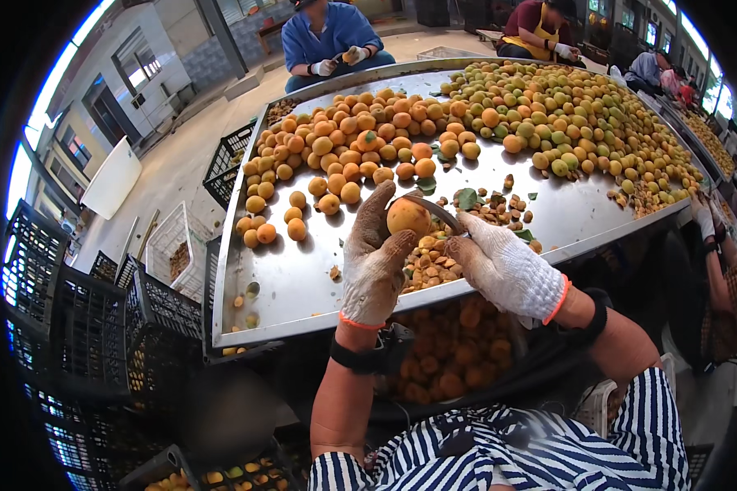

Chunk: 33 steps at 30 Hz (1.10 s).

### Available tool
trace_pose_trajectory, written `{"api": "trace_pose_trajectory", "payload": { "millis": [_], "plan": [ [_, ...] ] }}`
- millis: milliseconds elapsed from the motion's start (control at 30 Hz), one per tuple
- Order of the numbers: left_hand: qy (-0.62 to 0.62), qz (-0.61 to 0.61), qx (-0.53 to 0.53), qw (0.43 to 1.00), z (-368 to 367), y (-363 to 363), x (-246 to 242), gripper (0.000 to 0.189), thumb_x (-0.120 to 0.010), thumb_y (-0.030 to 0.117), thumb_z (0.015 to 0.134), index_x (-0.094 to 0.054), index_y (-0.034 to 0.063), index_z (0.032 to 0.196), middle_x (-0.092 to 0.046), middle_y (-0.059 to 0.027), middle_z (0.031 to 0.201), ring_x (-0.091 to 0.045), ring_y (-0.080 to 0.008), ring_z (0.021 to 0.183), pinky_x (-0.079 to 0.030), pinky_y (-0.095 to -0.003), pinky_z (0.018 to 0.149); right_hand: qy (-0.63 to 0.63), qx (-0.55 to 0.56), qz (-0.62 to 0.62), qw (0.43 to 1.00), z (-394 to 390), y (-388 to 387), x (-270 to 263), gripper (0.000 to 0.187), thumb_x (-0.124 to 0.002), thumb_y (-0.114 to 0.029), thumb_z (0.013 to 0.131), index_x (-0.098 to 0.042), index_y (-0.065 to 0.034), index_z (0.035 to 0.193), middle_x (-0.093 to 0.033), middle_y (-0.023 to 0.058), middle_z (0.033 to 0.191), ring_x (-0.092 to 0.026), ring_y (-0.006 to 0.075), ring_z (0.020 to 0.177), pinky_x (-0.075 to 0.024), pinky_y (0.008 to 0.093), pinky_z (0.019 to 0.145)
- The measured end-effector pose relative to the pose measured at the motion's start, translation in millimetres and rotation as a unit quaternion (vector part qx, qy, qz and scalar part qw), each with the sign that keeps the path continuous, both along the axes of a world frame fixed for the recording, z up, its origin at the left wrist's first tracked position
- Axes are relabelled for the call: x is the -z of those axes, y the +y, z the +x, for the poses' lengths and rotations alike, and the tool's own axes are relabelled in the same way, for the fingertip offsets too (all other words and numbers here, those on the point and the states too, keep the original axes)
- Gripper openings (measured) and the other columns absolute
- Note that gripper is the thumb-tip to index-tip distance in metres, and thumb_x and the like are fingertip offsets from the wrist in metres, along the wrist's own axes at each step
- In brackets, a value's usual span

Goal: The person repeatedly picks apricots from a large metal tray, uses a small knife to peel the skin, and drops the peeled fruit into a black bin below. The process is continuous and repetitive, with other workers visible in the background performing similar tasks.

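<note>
Between the thumb and fingers of my left hand is an orange apricot. My right hand grips a small curved knife, its blade lying against the top of that fruit. Both hands wear white knit gloves, stained brown at the fingers. Below them, a heap of apricot stones lies near the front rim of a metal table. Loose orange apricots spread beyond my hands, and a large pile of greener apricots covers the far right.
Under the table edge sits a container of apricots. Black plastic crates are stacked at the left, beside a white basket. Across the table a person in blue works with gloved hands; another in a yellow apron sits farther right.
</note>
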<state>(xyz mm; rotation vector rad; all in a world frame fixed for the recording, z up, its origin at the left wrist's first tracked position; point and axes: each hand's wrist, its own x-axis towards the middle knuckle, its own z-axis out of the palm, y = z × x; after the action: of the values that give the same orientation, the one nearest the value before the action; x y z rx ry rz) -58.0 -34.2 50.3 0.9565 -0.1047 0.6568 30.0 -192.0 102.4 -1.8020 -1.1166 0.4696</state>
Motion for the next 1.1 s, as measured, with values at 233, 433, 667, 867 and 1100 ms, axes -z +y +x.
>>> {"api": "trace_pose_trajectory", "payload": {
  "millis": [233, 433, 667, 867, 1100],
  "plan": [
    [-0.018, -0.069, 0.016, 0.997, 9, -15, 18, 0.061, -0.063, 0.002, 0.085, -0.034, -0.0037, 0.139, -0.053, -0.0179, 0.126, -0.056, -0.0244, 0.114, -0.048, -0.0339, 0.097, 0.005, 0.054, 0.093, 0.994, -16, 15, 47, 0.04, -0.049, -0.013, 0.094, -0.044, 0.0087, 0.127, -0.063, 0.0271, 0.084, -0.065, 0.0383, 0.08, -0.0502, 0.0401, 0.069],
    [-0.019, -0.075, -0.016, 0.997, 11, -22, 16, 0.051, -0.061, 0.013, 0.089, -0.041, -0.0029, 0.134, -0.054, -0.0172, 0.126, -0.054, -0.0273, 0.117, -0.044, -0.0375, 0.102, -0.086, 0.04, 0.147, 0.984, -8, 30, 61, 0.041, -0.048, -0.008, 0.094, -0.04, 0.0061, 0.131, -0.063, 0.0226, 0.079, -0.064, 0.0346, 0.07, -0.0488, 0.0396, 0.063],
    [0.15, 0.168, -0.096, 0.97, 3, -7, -15, 0.036, -0.055, 0.031, 0.096, -0.06, -0.0026, 0.107, -0.062, -0.0055, 0.094, -0.056, -0.01, 0.085, -0.047, -0.0244, 0.076, -0.308, 0.024, 0.045, 0.95, 3, 22, 31, 0.019, -0.058, -0.014, 0.09, -0.049, -0.0007, 0.099, -0.061, 0.0206, 0.07, -0.064, 0.0388, 0.068, -0.0507, 0.0452, 0.056],
    [0.143, 0.092, -0.12, 0.978, 6, -16, 3, 0.034, -0.058, 0.03, 0.095, -0.056, -0.0002, 0.11, -0.058, -0.002, 0.09, -0.051, -0.0054, 0.077, -0.044, -0.0197, 0.065, -0.148, -0.02, 0.104, 0.983, 9, 27, 39, 0.016, -0.055, -0.011, 0.092, -0.049, 0.001, 0.101, -0.062, 0.0216, 0.075, -0.064, 0.0381, 0.071, -0.0501, 0.0414, 0.057],
    [0.152, 0.096, -0.092, 0.979, 3, -21, -2, 0.032, -0.059, 0.029, 0.093, -0.056, 0.0012, 0.109, -0.059, -0.0014, 0.089, -0.054, -0.0046, 0.074, -0.045, -0.0179, 0.062, -0.207, -0.023, 0.134, 0.969, 13, 23, 46, 0.022, -0.055, -0.011, 0.092, -0.049, 0.0032, 0.108, -0.061, 0.0231, 0.073, -0.064, 0.0398, 0.072, -0.0497, 0.0439, 0.059]
  ]
}}
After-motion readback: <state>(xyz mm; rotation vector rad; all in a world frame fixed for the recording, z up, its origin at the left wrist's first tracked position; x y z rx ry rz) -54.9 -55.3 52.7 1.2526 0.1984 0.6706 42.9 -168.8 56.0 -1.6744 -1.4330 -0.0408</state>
